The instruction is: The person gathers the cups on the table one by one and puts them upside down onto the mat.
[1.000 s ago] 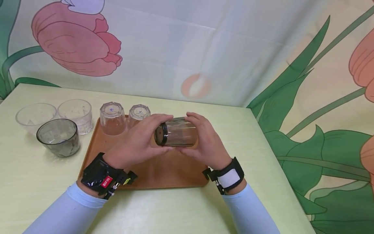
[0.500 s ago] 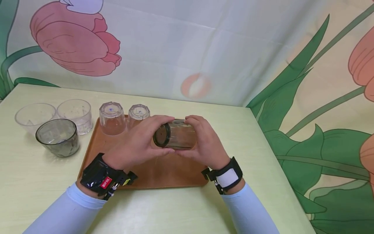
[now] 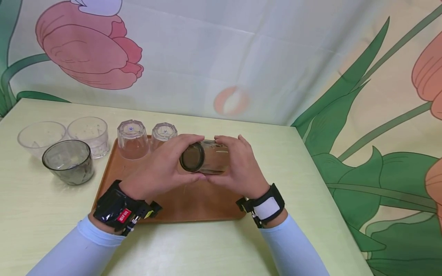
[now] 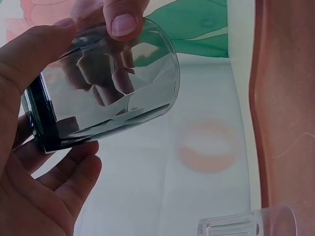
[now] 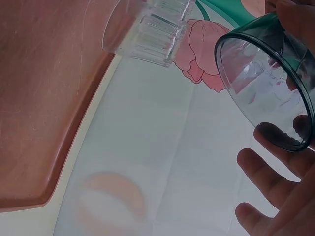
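Note:
A smoky grey see-through tumbler [image 3: 215, 158] lies on its side in the air between my hands, above the brown tray [image 3: 197, 205]. My left hand [image 3: 160, 163] grips its left end, thumb and fingers on opposite sides. My right hand [image 3: 243, 165] holds the other end the same way. The tumbler's dark round end faces left and toward the head camera. In the left wrist view the tumbler [image 4: 113, 83] shows a thick dark band by the left palm, with a right fingertip on its side. The right wrist view shows several right fingers spread beside the glass.
Two clear glasses [image 3: 132, 142] [image 3: 164, 133] stand upside down at the tray's back left. Left of the tray, two clear vessels [image 3: 42, 138] [image 3: 90, 134] and a smoky grey one [image 3: 69, 165] stand mouth up. A floral curtain [image 3: 179, 61] hangs behind the table.
The tumbler has turned between my hands, so its dark round left end faces the head camera more. My right hand has shifted slightly left. The other glasses and tray stay put.

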`<state>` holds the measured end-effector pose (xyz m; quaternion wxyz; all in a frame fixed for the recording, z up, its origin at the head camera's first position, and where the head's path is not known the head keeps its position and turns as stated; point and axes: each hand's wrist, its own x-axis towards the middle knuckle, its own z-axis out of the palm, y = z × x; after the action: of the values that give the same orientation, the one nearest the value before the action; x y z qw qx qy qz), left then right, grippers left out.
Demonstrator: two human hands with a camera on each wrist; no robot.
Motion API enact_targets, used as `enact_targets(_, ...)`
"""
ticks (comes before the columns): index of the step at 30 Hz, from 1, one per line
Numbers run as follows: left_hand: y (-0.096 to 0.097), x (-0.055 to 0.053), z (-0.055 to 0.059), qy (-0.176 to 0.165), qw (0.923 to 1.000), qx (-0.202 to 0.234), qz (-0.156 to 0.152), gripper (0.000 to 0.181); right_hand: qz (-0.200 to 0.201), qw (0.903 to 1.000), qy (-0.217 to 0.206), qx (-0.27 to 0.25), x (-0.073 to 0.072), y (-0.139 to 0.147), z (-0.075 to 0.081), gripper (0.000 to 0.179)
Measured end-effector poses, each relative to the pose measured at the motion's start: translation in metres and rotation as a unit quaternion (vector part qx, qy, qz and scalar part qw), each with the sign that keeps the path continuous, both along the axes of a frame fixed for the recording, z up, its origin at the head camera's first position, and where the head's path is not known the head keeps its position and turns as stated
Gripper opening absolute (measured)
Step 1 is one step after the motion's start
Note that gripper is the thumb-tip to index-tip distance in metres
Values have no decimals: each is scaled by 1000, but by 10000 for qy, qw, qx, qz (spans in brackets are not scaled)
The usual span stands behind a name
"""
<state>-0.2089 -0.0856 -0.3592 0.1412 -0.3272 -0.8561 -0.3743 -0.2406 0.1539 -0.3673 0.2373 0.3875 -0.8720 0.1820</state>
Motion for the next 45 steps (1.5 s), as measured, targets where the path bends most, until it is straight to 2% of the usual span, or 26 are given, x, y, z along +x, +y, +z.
enact_targets(6,0,0,3,-37,9998,-104,-180,89,51,9999,-161,-27,-1,0,0,97)
enact_targets(16,0,3,2,-54,9998,-102,-157,90,348,9990,-279,2,0,-1,-1,90)
enact_targets(24,3,1,-1,235,9993,-6,-299,85,430,9978,-497,58,2,1,-2,91)
enact_targets(30,4,-1,-3,227,9995,-42,-207,83,584,9972,-459,71,1,3,0,87)
enact_targets(33,4,-2,-4,260,9995,-42,-153,83,468,9973,-556,136,1,6,0,93)
enact_targets(38,2,-5,-6,418,9990,-19,-140,84,22,9957,-884,271,0,17,-1,101)
enact_targets(45,0,-6,-5,423,9991,-9,-78,84,-578,9895,-1075,773,-10,35,-16,68)
